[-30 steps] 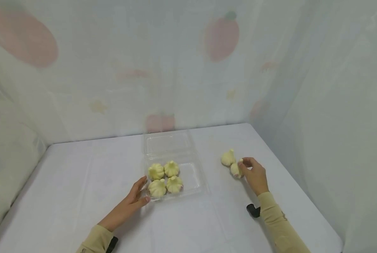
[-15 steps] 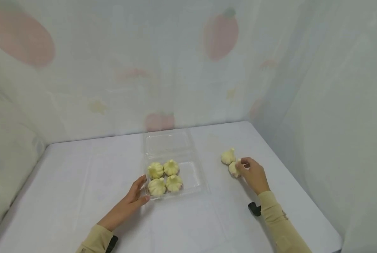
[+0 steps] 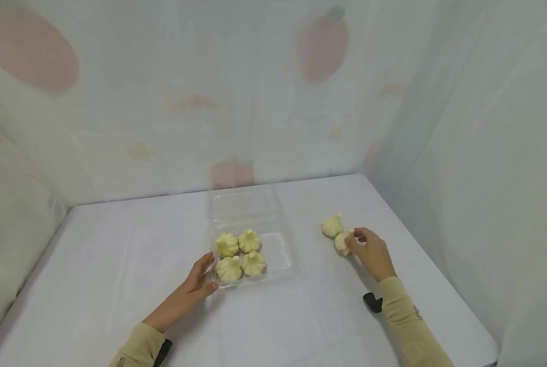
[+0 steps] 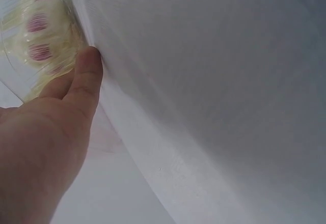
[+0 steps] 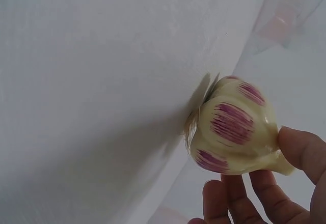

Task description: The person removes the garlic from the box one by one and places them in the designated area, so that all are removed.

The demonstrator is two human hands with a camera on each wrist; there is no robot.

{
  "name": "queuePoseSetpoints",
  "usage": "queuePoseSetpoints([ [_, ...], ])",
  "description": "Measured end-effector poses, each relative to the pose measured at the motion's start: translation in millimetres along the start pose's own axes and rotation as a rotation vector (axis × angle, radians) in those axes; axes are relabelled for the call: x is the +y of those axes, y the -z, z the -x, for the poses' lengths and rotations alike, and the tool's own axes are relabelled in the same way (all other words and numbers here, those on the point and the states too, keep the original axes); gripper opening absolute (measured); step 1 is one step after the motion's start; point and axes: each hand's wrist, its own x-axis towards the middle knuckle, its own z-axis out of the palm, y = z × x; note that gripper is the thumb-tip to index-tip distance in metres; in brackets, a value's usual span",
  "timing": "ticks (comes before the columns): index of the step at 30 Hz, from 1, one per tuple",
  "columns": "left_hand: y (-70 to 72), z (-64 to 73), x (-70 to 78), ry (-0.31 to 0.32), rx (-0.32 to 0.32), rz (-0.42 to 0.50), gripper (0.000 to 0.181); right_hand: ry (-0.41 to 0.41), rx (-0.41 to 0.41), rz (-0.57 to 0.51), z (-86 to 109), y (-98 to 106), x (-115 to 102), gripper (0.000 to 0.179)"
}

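Observation:
My right hand pinches a garlic bulb between thumb and fingers, on the right side of the table. Up close in the right wrist view, this garlic bulb is cream with purple streaked patches and a tuft of roots near the table surface. Another garlic bulb sits just behind it. A clear plastic clamshell box lies with its lid folded back; several garlic bulbs fill its left part. My left hand rests against the box's left side and front corner, fingers fairly straight.
The box's clear lid lies flat toward the back edge of the white table. Pale curtains with faded fruit prints hang behind and along both sides.
Very little differs. My right hand stays at the same garlic bulb, and my left hand keeps its place at the box. The head view shifts slightly.

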Motion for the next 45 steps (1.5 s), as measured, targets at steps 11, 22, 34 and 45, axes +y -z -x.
queuePoseSetpoints([
  [11,-0.6,0.6,-1.2,-0.004,0.004,-0.011,0.078,-0.003,0.010,0.004,2.5,4,-1,0.048],
  [22,-1.9,-2.0,-0.4,-0.004,-0.002,-0.007,0.079,0.045,0.045,-0.019,4.7,8,-6,0.047],
  [34,0.6,-2.2,-2.0,0.008,0.010,-0.016,0.078,0.056,0.041,-0.245,-0.1,13,-27,0.048],
  [45,-1.2,-0.6,-2.3,0.023,-0.002,0.045,0.078,0.091,-0.037,-0.409,2.7,3,-61,0.041],
])
